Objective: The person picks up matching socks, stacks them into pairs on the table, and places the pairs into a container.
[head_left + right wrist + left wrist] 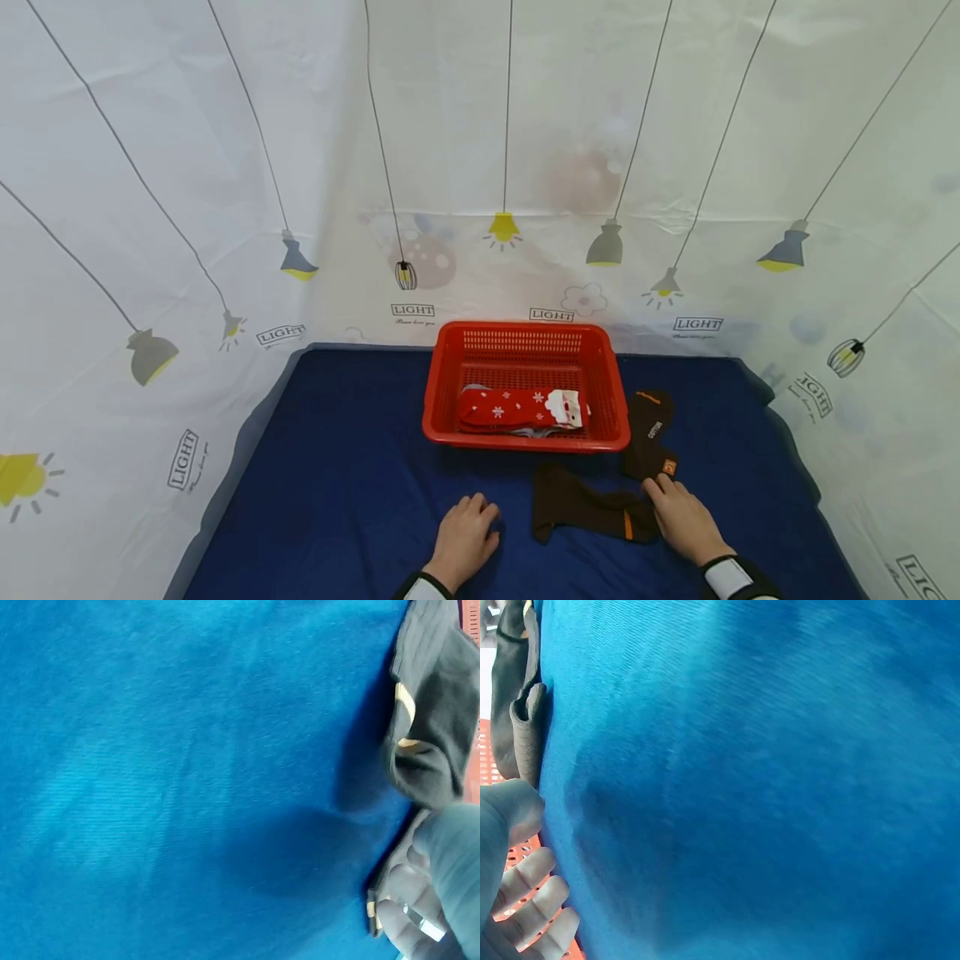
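1. We see two dark brown socks on the blue-covered table (pixel 337 467), just in front of and to the right of a red basket (pixel 442 392).
2. The near sock (pixel 581 508) lies flat, stretched left to right, with a short orange stripe near its right end.
3. The far sock (pixel 648 433) lies lengthwise beside the basket's right wall; it carries a small white word, an orange mark near its top and an orange tag at its near end.
4. Our right hand (pixel 682 521) rests on the right end of the near sock, fingers fairly straight, fingertips reaching the far sock's tag; we cannot tell whether it pinches any cloth.
5. Our left hand (pixel 465 537) lies relaxed on the table, holding nothing, just left of the near sock.
6. Inside the basket lies a red sock (pixel 517 408) with white snowflakes and a white figure.
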`<action>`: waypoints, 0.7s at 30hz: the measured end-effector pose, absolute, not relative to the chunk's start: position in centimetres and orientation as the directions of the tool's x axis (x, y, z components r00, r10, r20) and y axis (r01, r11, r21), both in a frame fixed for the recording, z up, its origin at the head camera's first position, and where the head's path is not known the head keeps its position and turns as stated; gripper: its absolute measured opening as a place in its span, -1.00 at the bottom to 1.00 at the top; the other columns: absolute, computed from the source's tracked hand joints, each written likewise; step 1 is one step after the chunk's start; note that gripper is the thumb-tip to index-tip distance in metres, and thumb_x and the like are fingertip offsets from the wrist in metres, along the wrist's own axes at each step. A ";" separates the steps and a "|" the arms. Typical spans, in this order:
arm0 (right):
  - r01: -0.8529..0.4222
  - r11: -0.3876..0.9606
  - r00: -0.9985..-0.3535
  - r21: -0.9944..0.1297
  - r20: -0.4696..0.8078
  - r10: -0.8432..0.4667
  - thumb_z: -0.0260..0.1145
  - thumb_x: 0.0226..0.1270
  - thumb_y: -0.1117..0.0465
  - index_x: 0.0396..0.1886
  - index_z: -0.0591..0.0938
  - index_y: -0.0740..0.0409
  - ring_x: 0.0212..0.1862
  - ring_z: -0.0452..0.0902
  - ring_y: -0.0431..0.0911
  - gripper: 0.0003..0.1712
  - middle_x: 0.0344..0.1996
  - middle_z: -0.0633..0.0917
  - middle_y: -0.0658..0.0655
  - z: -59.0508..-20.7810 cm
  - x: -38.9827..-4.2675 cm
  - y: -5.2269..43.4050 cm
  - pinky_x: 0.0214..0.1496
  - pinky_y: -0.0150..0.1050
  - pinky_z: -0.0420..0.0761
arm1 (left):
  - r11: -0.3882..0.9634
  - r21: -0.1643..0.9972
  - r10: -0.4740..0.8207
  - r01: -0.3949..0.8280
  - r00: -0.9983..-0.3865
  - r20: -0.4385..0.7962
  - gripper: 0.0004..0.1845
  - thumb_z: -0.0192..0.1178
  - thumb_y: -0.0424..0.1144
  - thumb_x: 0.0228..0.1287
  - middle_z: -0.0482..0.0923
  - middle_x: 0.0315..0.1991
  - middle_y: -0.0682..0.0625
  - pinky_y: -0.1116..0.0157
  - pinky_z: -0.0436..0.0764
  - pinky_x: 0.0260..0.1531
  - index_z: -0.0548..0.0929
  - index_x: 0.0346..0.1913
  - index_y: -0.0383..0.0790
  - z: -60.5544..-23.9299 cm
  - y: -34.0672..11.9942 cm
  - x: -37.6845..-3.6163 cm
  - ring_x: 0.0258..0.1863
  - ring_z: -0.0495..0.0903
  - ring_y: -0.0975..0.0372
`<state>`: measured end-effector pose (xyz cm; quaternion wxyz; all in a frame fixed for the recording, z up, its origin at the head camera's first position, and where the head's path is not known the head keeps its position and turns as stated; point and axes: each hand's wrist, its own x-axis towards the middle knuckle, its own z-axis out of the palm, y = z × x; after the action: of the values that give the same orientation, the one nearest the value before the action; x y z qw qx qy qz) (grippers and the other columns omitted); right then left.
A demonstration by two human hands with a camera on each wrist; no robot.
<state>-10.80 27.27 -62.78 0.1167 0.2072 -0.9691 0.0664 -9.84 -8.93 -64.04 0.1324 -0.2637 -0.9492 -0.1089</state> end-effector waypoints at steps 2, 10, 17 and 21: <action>-0.433 0.898 -0.875 -0.076 0.275 -0.399 0.38 -0.14 0.44 -0.33 0.48 0.09 -0.50 0.37 -0.09 -0.64 -0.49 0.38 0.02 -62.7 -11.1 27.0 -0.57 -0.26 0.31 | 0.832 0.135 0.478 0.538 -0.819 0.317 -0.77 0.38 -0.09 -0.16 0.38 -0.47 0.12 0.38 0.34 -0.57 0.59 -0.38 0.01 -63.7 -8.6 -10.1 -0.52 0.36 0.28; -0.433 0.899 -0.858 -0.064 0.334 -0.389 0.35 -0.12 0.47 -0.38 0.51 0.06 -0.51 0.39 -0.10 -0.68 -0.48 0.42 0.02 -62.5 -11.5 26.0 -0.60 -0.28 0.32 | 0.825 0.145 0.489 0.546 -0.819 0.300 -0.78 0.36 -0.08 -0.11 0.39 -0.46 0.14 0.40 0.35 -0.53 0.60 -0.36 0.02 -63.2 -7.0 -11.2 -0.50 0.37 0.29; -0.481 0.876 -0.802 -0.020 0.413 -0.431 0.35 -0.14 0.34 -0.40 0.48 0.03 -0.49 0.30 -0.11 -0.72 -0.48 0.37 -0.01 -62.5 -11.0 25.5 -0.55 -0.29 0.24 | 0.821 0.155 0.504 0.549 -0.826 0.254 -0.76 0.36 -0.07 -0.06 0.42 -0.40 0.11 0.39 0.43 -0.47 0.60 -0.29 0.00 -62.4 -5.6 -11.8 -0.44 0.41 0.28; -0.503 0.864 -0.785 0.021 0.408 -0.467 0.43 -0.19 0.26 -0.42 0.45 -0.01 -0.47 0.24 -0.14 -0.67 -0.49 0.34 -0.05 -63.0 -10.3 25.0 -0.52 -0.30 0.21 | 0.826 0.145 0.506 0.544 -0.830 0.233 -0.74 0.35 -0.07 -0.04 0.45 -0.36 0.10 0.39 0.46 -0.45 0.61 -0.25 -0.01 -62.5 -4.9 -12.2 -0.40 0.44 0.27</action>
<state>-10.31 24.97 -62.96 0.2039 0.2568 -0.9437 0.0444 -12.23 -4.85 -62.47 0.0927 -0.2760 -0.9511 -0.1031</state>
